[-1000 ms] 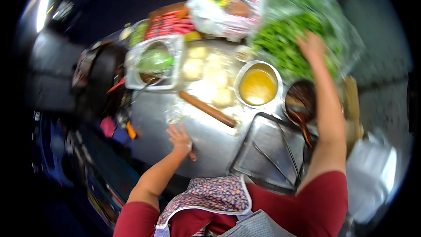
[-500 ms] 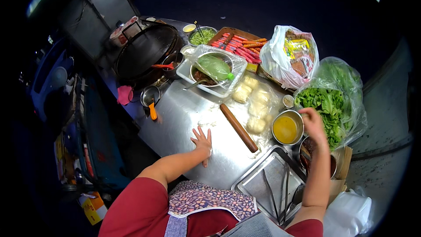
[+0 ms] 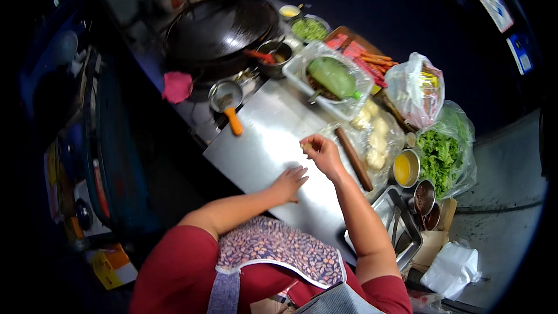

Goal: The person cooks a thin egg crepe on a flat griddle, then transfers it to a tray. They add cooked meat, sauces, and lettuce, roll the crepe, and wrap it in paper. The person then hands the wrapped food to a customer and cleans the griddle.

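My left hand (image 3: pixel 289 185) rests on the shiny steel worktop (image 3: pixel 256 157), its fingers stretched out and nothing in them. Just beyond it, my right hand (image 3: pixel 323 154) hovers over the steel with fingertips pinched together; a small pale bit shows at the tips, too small to name. A wooden rolling pin (image 3: pixel 353 160) lies to the right of my right hand. Behind the pin, pale dough balls (image 3: pixel 378 144) sit under clear plastic. A metal bowl of yellow liquid (image 3: pixel 405 168), likely oil, stands right of the dough.
A black round griddle (image 3: pixel 218 32) is at the far left, near an orange-handled strainer (image 3: pixel 233 119). A white tub (image 3: pixel 293 70) holds a bowl and a green-filled bag. Bagged lettuce (image 3: pixel 439 154), a white plastic bag (image 3: pixel 401 81) and a metal tray (image 3: pixel 415 235) line the right.
My right hand has come from beside the bowl of yellow liquid to the middle of the worktop, near my left hand. The whole view has shifted and tilted.
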Motion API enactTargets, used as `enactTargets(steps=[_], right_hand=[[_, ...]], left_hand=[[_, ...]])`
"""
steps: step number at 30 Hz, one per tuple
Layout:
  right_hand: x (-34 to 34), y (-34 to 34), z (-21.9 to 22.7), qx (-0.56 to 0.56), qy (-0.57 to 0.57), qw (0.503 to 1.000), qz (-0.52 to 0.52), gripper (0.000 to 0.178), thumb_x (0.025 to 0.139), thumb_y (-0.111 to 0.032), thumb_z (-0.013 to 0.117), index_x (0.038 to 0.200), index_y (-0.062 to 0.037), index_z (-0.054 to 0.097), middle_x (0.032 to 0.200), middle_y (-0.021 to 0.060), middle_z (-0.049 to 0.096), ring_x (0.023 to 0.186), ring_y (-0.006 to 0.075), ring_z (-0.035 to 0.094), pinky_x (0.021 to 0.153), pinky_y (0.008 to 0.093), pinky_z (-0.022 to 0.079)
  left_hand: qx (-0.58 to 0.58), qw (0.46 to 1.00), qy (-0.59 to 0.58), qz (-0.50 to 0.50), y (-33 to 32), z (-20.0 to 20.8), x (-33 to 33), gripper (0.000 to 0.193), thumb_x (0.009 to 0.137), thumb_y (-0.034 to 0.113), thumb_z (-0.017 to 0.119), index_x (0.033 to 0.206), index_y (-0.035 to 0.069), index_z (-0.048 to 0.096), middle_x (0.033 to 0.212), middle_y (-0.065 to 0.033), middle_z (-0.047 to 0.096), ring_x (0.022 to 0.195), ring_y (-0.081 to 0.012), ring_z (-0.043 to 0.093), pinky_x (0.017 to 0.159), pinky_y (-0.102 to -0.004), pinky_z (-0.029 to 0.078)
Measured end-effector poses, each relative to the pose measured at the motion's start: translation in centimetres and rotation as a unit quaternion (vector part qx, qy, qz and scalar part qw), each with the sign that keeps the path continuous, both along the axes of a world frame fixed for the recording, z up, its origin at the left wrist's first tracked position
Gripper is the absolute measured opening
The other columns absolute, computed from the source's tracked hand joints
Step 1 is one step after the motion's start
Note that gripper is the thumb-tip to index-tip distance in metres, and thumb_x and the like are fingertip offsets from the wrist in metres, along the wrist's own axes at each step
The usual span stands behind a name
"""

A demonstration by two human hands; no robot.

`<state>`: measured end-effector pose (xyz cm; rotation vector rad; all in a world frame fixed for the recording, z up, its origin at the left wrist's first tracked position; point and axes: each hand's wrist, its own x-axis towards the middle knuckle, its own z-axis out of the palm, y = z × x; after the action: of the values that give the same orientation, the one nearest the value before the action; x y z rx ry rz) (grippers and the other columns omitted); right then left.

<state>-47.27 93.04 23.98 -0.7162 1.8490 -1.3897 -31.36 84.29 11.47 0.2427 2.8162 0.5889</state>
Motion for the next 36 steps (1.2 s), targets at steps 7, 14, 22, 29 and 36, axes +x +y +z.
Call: enactTargets(steps=[7, 14, 22, 29, 36], right_hand=[[2.9, -13.3, -3.4, 0.030, -0.021, 0.999, -0.002, 0.010, 0.095, -0.005, 0.067, 0.104, -0.0036, 0.072, 0.093, 0.0004, 0.071, 0.082, 0.0089, 0.063, 0.074, 0.0266, 0.053], [6.9, -24.3, -3.0, 0.097, 0.062, 0.992, 0.054, 0.028, 0.095, -0.002, 0.061, 0.122, -0.0006, 0.067, 0.111, 0.0103, 0.072, 0.094, 0.0167, 0.068, 0.084, 0.0298, 0.056], [7.5, -22.3, -3.8, 0.078, 0.048, 0.993, 0.076, 0.032, 0.095, -0.007, 0.061, 0.126, -0.0017, 0.067, 0.123, 0.0138, 0.071, 0.102, 0.0241, 0.071, 0.095, 0.0327, 0.054], [7.8, -8.1, -3.4, 0.227, 0.219, 0.943, 0.106, 0.027, 0.081, -0.005, 0.071, 0.103, -0.0189, 0.079, 0.125, 0.0037, 0.069, 0.116, 0.0284, 0.059, 0.099, 0.0378, 0.050], [3.5, 7.6, 0.0, 0.129, 0.097, 0.978, -0.131, 0.032, 0.085, -0.011, 0.069, 0.117, -0.0133, 0.073, 0.107, 0.0068, 0.071, 0.102, 0.0259, 0.066, 0.090, 0.0398, 0.053]], left_hand=[[0.260, 0.927, 0.097, 0.253, -15.0, 0.8, 11.8, 0.053, 0.083, 0.023, 0.075, 0.130, 0.006, 0.057, 0.120, -0.0153, 0.056, 0.110, -0.0282, 0.054, 0.094, -0.0408, 0.044], [0.339, 0.791, 0.114, 0.496, -25.4, -0.2, 20.0, 0.025, 0.094, 0.011, 0.066, 0.119, 0.008, 0.069, 0.092, -0.0082, 0.077, 0.086, -0.0161, 0.074, 0.078, -0.0293, 0.057], [0.394, 0.790, 0.135, 0.449, -26.6, -0.8, 14.2, 0.028, 0.099, 0.007, 0.061, 0.126, 0.004, 0.064, 0.095, -0.0094, 0.076, 0.091, -0.0149, 0.072, 0.082, -0.0289, 0.056], [0.363, 0.888, 0.051, 0.279, -18.8, 3.6, 4.8, 0.030, 0.095, 0.005, 0.064, 0.125, 0.006, 0.066, 0.092, -0.0101, 0.075, 0.090, -0.0164, 0.074, 0.080, -0.0291, 0.056], [0.033, 0.998, -0.002, 0.044, -9.9, 4.2, -4.6, 0.081, 0.080, 0.031, 0.082, 0.146, 0.004, 0.044, 0.148, -0.0240, 0.042, 0.137, -0.0373, 0.041, 0.106, -0.0454, 0.045]])
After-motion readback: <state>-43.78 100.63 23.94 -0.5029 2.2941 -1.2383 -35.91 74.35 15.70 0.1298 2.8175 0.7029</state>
